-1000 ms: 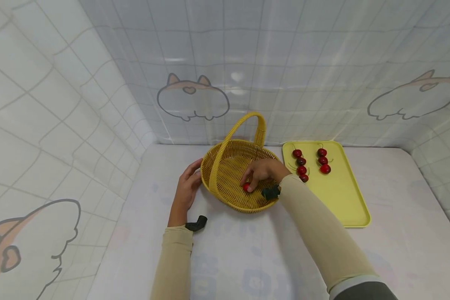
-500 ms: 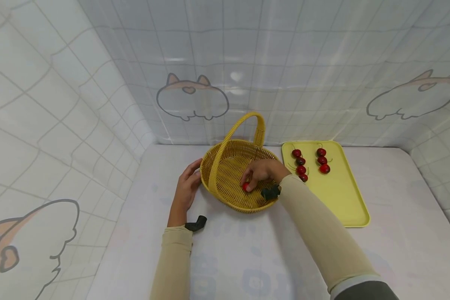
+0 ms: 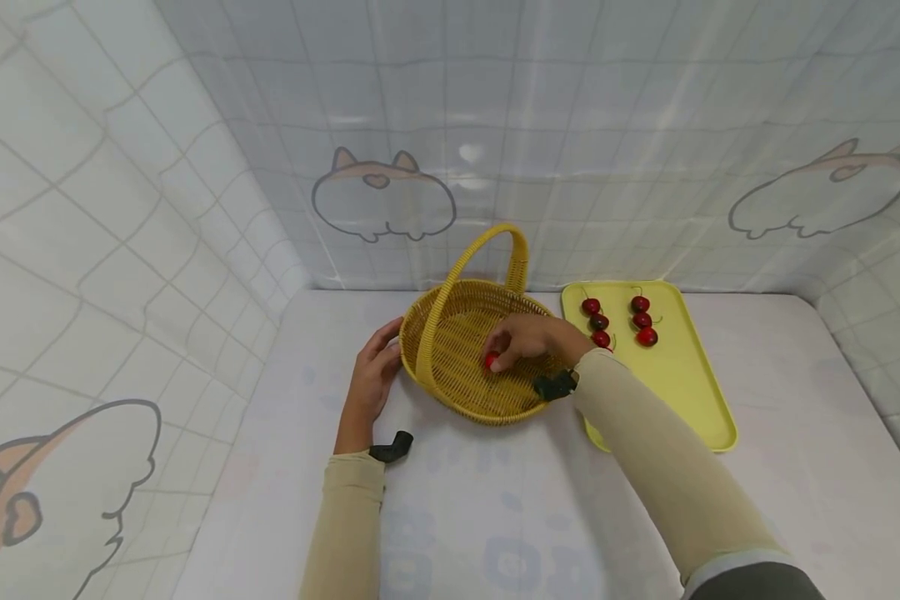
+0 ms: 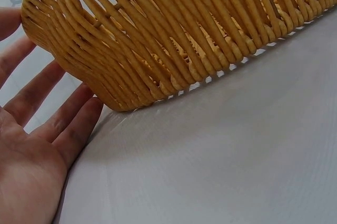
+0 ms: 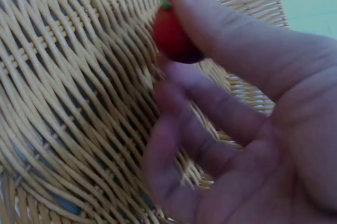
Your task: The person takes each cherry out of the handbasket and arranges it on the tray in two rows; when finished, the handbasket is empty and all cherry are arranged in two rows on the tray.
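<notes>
The right hand (image 3: 528,342) is over the inside of the woven yellow basket (image 3: 450,333), its grip closed on a red cherry (image 3: 491,360) pinched between thumb and fingertips. In the right wrist view the cherry (image 5: 174,37) sits at the fingertips with a bit of green stem showing at its top, and the basket's weave (image 5: 68,103) lies right beneath; I cannot tell whether the cherry touches the weave.

The left hand (image 3: 371,379) rests on the bench (image 3: 450,517) against the basket's left outer wall. Its grip is open: in the left wrist view the fingers (image 4: 63,124) are straight and spread, lying just beside the wall of the basket (image 4: 174,39), the fingertips at or touching the weave.

The basket stands upright on the bench with its arched handle (image 3: 468,262) rising over it. Just to its right lies a flat yellow tray (image 3: 682,392), its near-left corner partly hidden behind the right sleeve (image 3: 652,467). On the far end of the tray are 2 short rows of cherries (image 3: 618,321): 3 in the right row, and 3 visible in the left row close to the right wrist.
</notes>
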`<act>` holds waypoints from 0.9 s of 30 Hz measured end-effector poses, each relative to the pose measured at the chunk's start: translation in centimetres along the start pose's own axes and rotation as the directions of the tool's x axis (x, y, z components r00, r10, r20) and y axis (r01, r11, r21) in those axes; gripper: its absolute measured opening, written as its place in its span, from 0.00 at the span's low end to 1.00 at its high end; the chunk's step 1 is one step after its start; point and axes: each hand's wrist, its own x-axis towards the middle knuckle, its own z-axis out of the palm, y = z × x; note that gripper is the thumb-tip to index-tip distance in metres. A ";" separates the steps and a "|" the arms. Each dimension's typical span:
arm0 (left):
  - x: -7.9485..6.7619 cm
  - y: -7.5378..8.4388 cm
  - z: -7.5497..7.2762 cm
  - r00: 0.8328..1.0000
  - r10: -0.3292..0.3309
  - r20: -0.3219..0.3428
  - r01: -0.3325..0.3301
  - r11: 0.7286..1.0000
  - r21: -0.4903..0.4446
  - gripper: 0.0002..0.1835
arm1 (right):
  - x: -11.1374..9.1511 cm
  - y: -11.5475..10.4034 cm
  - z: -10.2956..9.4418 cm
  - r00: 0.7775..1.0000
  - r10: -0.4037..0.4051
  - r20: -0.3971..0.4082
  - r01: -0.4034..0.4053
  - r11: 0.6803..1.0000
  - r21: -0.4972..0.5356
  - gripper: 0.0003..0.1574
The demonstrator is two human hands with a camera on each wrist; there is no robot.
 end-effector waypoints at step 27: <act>0.0 -0.1 -0.1 1.000 0.003 -0.005 -0.003 1.000 -0.014 0.25 | -7.3 0.4 -1.6 0.896 -0.036 -0.442 0.200 0.922 0.331 0.25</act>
